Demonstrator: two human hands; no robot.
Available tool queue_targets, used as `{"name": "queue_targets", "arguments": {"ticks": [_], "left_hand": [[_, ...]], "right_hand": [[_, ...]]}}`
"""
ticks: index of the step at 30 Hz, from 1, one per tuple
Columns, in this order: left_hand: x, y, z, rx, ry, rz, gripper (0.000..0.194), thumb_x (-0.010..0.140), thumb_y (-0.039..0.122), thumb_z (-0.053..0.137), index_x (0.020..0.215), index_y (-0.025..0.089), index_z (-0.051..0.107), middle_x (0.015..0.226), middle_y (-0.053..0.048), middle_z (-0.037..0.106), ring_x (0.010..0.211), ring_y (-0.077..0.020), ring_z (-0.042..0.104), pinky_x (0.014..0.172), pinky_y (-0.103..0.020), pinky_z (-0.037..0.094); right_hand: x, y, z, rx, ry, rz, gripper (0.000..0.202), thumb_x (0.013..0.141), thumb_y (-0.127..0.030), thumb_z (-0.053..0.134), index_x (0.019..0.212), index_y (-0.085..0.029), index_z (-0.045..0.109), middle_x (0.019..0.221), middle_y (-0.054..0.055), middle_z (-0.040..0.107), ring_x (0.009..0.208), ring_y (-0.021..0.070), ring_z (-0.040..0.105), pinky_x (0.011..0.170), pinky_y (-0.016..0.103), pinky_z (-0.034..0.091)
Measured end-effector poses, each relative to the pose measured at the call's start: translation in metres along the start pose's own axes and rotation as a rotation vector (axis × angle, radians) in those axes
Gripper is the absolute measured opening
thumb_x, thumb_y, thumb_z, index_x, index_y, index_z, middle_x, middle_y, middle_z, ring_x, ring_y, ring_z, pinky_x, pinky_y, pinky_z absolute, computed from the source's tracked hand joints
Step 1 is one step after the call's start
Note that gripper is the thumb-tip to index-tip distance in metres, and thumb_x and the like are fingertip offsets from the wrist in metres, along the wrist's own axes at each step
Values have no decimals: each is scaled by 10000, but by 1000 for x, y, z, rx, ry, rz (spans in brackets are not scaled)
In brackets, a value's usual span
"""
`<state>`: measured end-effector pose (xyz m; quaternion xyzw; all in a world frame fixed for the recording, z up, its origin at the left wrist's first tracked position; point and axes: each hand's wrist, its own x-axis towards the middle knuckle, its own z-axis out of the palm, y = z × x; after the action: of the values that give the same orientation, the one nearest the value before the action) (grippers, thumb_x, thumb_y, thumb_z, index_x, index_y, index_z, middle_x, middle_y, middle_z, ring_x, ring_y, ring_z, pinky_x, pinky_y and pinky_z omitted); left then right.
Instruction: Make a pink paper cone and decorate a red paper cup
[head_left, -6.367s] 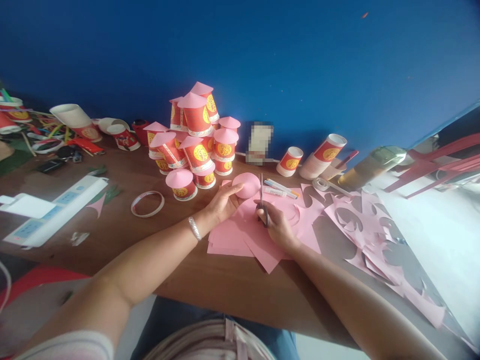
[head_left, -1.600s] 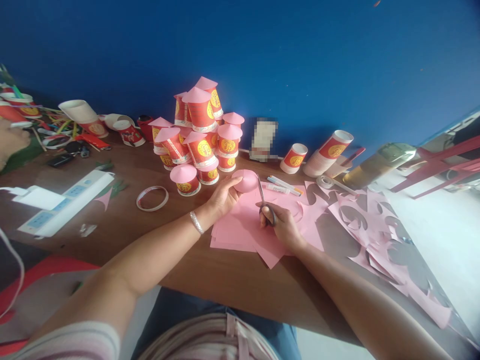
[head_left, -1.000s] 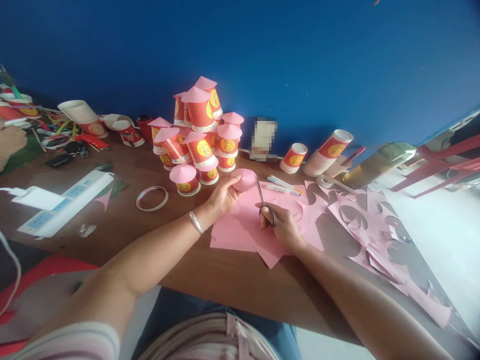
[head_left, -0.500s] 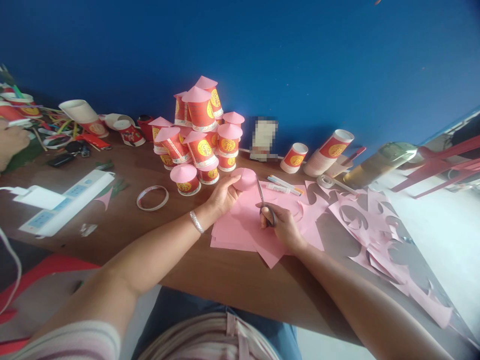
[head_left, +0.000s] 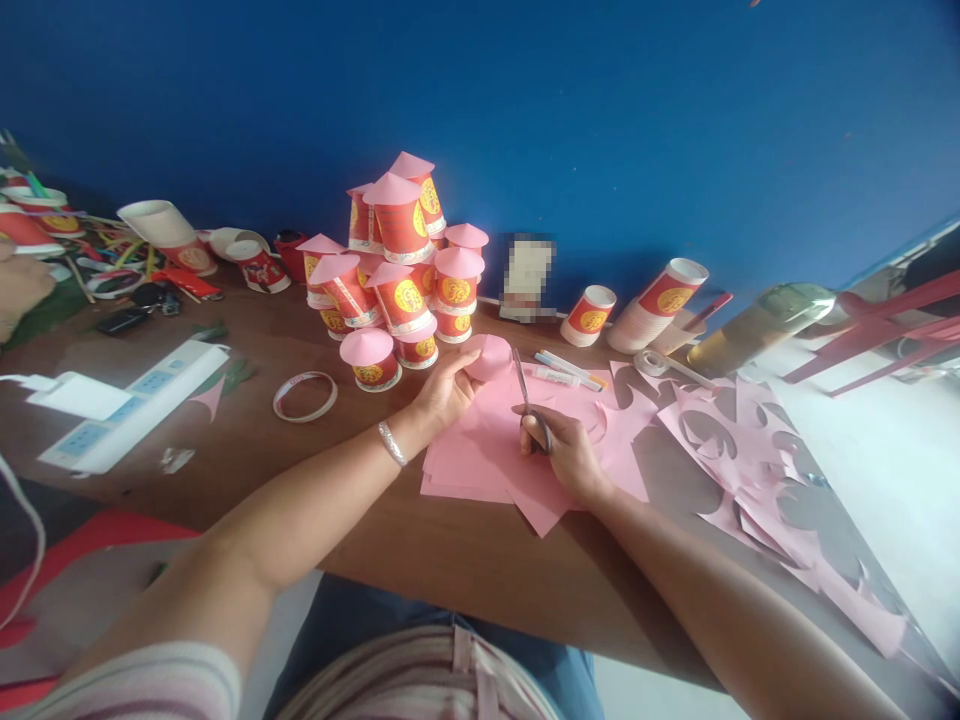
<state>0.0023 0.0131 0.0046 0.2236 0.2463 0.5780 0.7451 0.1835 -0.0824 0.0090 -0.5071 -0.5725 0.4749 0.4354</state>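
Between thumb and fingers, my left hand (head_left: 448, 390) pinches a small round piece of pink paper (head_left: 491, 358). My right hand (head_left: 566, 452) is closed around the dark handles of a pair of scissors (head_left: 523, 385), whose blades point up and away, close to the right edge of the round piece. Under both hands lies a stack of pink paper sheets (head_left: 480, 465). Several markers (head_left: 562, 372) rest on its far side. Just beyond my left hand stand stacked red paper cups (head_left: 405, 298) with pink cone tops.
Pink paper offcuts (head_left: 780, 490) cover the table's right side. At the back stand a leaning cup stack (head_left: 660, 305), a single cup (head_left: 589, 316) and a gold flask (head_left: 761, 325). Leftward are a cup-rim ring (head_left: 305, 397), a power strip (head_left: 135, 405) and another person's hand (head_left: 26, 285).
My hands, the round paper and the scissors stay in nearly the same place; the scissor blades look slightly more apart. The other person's hand at far left has moved slightly.
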Motion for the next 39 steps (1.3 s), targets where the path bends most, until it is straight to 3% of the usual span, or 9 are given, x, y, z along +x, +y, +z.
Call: {"name": "queue_targets", "arguments": {"ticks": [12, 19, 25, 31, 39], "left_hand": [[0, 2, 1, 16, 16, -1, 349, 798, 124, 746, 1144, 164, 718, 993, -40, 803, 920, -159, 745, 805, -253, 584], [0, 2, 0, 16, 20, -7, 320, 795, 141, 757, 1112, 168, 722, 945, -26, 793, 899, -158, 740, 747, -240, 578], [1, 1, -5, 87, -19, -58, 205, 761, 177, 798, 959, 144, 755, 930, -37, 796, 877, -162, 737, 749, -245, 582], [-3, 5, -1, 200, -116, -98, 236, 758, 251, 821, 965, 141, 793, 1007, -92, 813, 979, -228, 750, 756, -258, 578], [-6, 6, 1, 202, -108, -113, 187, 724, 235, 856, 868, 139, 784, 883, -56, 797, 842, -184, 733, 716, -252, 555]], "right_hand": [[-1, -1, -4, -13, -48, 11, 641, 897, -754, 575, 1070, -154, 722, 645, 5, 617, 612, 152, 563, 615, 309, 476], [-2, -4, -4, -31, -75, 11, 581, 913, -734, 572, 953, -173, 719, 647, 15, 621, 637, 158, 556, 641, 316, 485], [0, 0, -4, 8, -47, 8, 662, 877, -766, 595, 1092, -156, 736, 659, 13, 610, 616, 153, 539, 606, 312, 466], [1, 0, -4, 0, -31, -2, 647, 892, -748, 589, 1088, -150, 738, 660, 8, 597, 614, 145, 527, 609, 307, 466], [1, 0, -4, -18, -15, -12, 643, 892, -759, 577, 1061, -155, 717, 659, 0, 590, 609, 141, 520, 608, 309, 473]]}}
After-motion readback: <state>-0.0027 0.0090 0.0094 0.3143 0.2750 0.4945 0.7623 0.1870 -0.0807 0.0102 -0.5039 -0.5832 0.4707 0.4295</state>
